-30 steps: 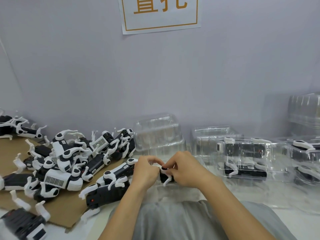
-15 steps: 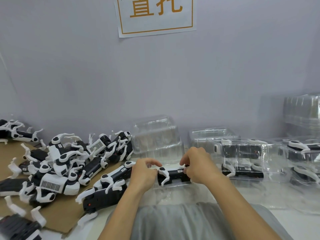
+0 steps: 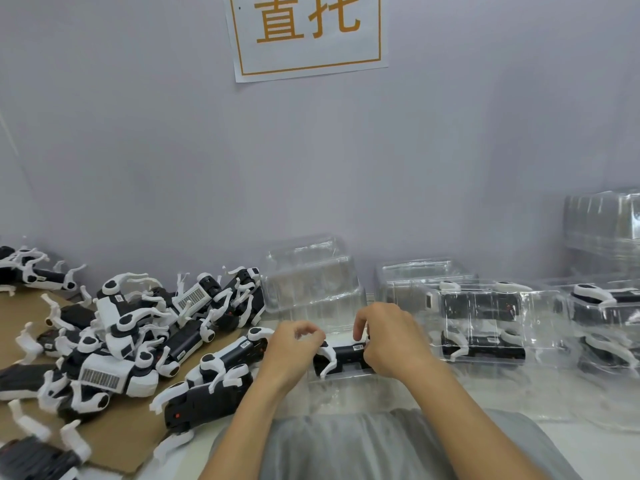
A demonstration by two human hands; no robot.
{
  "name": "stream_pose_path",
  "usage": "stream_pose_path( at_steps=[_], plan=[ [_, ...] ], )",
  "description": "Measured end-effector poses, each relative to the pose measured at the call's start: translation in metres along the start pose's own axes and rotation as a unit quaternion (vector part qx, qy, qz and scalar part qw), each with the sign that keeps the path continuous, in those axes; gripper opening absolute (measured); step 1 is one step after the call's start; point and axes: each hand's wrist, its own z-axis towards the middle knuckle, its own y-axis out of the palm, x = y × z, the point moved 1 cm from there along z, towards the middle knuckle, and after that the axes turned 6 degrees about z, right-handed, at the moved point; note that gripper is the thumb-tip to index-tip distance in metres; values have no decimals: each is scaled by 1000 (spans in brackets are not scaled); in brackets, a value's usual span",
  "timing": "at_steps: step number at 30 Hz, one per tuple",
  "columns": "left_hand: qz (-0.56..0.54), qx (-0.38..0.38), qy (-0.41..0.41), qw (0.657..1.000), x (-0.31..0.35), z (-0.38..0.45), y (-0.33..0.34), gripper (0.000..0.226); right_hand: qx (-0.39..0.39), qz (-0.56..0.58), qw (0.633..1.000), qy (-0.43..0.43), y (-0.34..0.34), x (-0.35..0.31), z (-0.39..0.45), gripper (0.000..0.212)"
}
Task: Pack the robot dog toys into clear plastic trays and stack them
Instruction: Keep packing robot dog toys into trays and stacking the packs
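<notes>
A second ago both hands met, bunched over the small black-and-white robot dog toy [image 3: 341, 356]. Since then the right hand [image 3: 389, 341] has slid to the toy's right end and the left hand [image 3: 289, 348] to its left, baring the black body lying lengthwise in the clear plastic tray [image 3: 341, 377].

The right hand [image 3: 391, 344] hides one end of the robot dog toy [image 3: 341, 355], and the wall sign [image 3: 308, 32] is cut off at the top edge.

Plain grey wall [image 3: 138, 150] with white orange-lettered sign [image 3: 308, 32]; pale tabletop [image 3: 588, 434] below.
</notes>
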Motion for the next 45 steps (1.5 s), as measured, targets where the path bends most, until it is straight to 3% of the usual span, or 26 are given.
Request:
stream_pose_path(
  at_steps=[3, 8, 15, 17, 20, 23, 30, 34, 39, 45],
  plan=[
    [32, -15, 2, 999, -2, 2, 0, 5, -6, 1, 1000, -5, -1, 0, -1, 35],
    [84, -16, -14, 996, -1, 5, 0, 12, -19, 8, 1000, -10, -2, 0, 0, 37],
    [224, -20, 108, 968, 8, 2, -5, 21, -38, 23, 999, -12, -5, 0, 0, 44],
    [226, -77, 101, 966, 12, 1, -11, 39, -39, 34, 999, -9, -6, 1, 0, 42],
    [242, -216, 61, 944, 13, -2, -19, 93, -42, 46, 998, -4, -8, 2, 1, 41],
    [299, -257, 53, 918, 12, -7, -21, 117, -46, 49, 998, -6, -8, 1, 2, 39],
    [272, -196, 79, 939, 16, -9, -24, 83, -26, 82, 996, -19, -10, -1, 4, 22],
    [250, -175, 90, 948, 23, -7, -34, 66, 28, 127, 990, -52, -20, -9, 6, 18],
    [183, -125, 89, 971, 32, -3, -49, 63, 149, 189, 963, -118, -44, -22, 7, 17],
    [59, -46, 97, 992, 42, -6, -53, 58, 230, 244, 927, -169, -64, -37, 1, 22]
  ],
)
